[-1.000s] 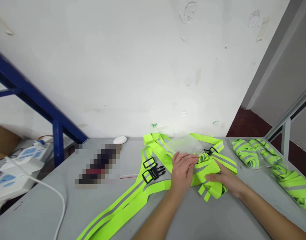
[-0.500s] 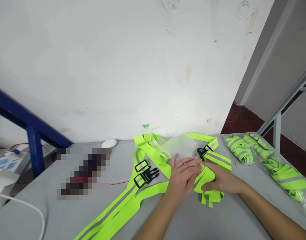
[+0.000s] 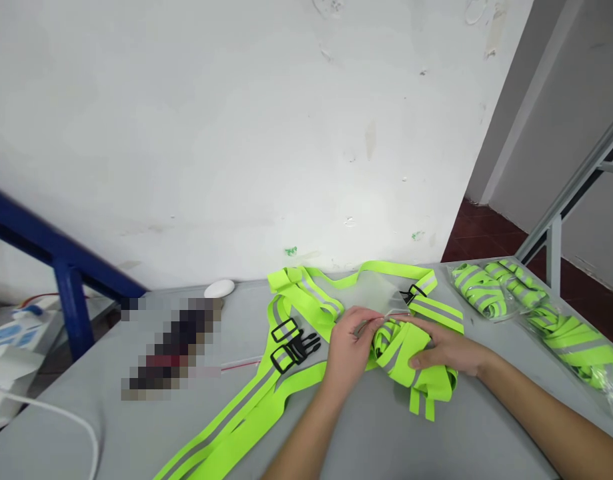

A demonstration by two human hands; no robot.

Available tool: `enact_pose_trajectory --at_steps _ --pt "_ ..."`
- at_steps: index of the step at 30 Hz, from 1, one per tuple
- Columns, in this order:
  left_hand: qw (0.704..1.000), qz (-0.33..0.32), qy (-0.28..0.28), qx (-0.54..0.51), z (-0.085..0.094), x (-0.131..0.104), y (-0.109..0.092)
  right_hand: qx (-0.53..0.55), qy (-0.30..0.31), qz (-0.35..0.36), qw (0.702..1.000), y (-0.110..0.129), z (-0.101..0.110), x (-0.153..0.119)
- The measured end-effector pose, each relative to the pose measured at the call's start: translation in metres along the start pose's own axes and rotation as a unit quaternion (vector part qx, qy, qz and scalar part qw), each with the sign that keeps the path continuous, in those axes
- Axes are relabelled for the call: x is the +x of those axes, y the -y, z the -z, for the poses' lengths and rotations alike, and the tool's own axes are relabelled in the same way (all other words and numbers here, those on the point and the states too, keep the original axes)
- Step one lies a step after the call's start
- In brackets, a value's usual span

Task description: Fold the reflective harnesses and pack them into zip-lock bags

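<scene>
My right hand point(image 3: 449, 348) is wrapped round a folded bundle of neon-yellow reflective strap point(image 3: 403, 353), thumb on its near side. Two short strap ends hang from the bundle. Beside it, my left hand point(image 3: 353, 337) is closed in a pinch at the red-lined edge of a clear plastic bag point(image 3: 373, 290), which lies behind the hands. Its fingertips are partly hidden. Around them spreads a loose reflective strap harness point(image 3: 306, 293) with a black buckle point(image 3: 299, 347) to the left and a black slider point(image 3: 415, 293) behind the right hand.
Bagged reflective straps point(image 3: 479, 290) lie along the table's right side, with another bag point(image 3: 581, 347) nearer. A white oval object point(image 3: 219, 289) sits by the wall, near a blurred-out item point(image 3: 173, 350). A white cable point(image 3: 81, 420) and a blue metal frame point(image 3: 71, 287) are at left.
My left hand has drawn back leftward from the top of the bundle to the bag's edge, uncovering the bundle. The bundle has turned slightly in my right hand.
</scene>
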State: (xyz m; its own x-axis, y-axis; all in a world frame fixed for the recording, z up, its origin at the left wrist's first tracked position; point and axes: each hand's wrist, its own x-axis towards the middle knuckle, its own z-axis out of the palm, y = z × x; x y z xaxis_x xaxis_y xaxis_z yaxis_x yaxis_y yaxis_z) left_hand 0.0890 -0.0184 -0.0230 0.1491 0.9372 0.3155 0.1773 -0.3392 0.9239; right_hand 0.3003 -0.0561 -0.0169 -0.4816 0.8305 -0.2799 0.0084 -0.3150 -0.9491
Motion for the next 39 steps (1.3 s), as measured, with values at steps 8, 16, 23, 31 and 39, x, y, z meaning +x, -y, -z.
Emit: enact_pose_trajectory --at_steps 8,16,23,31,39 --pt "0.995 -0.054 -0.041 0.069 0.005 0.002 0.007 0.105 -0.105 0.007 0.989 -0.003 -0.026 0.003" --pt "0.946 -0.129 -0.012 0.297 0.012 0.003 0.009 -0.008 -0.15 0.065 0.987 -0.004 -0.041 0.007" --pt "0.977 -0.006 0.025 0.212 0.009 0.0 0.002 -0.067 -0.126 0.073 0.987 -0.003 -0.022 0.005" --pt "0.989 0.112 0.091 0.044 0.005 0.005 0.003 -0.065 0.053 -0.004 0.996 0.013 0.009 -0.009" --pt "0.989 0.074 0.123 0.044 -0.003 0.002 0.006 -0.175 0.079 0.044 0.98 0.019 0.002 -0.016"
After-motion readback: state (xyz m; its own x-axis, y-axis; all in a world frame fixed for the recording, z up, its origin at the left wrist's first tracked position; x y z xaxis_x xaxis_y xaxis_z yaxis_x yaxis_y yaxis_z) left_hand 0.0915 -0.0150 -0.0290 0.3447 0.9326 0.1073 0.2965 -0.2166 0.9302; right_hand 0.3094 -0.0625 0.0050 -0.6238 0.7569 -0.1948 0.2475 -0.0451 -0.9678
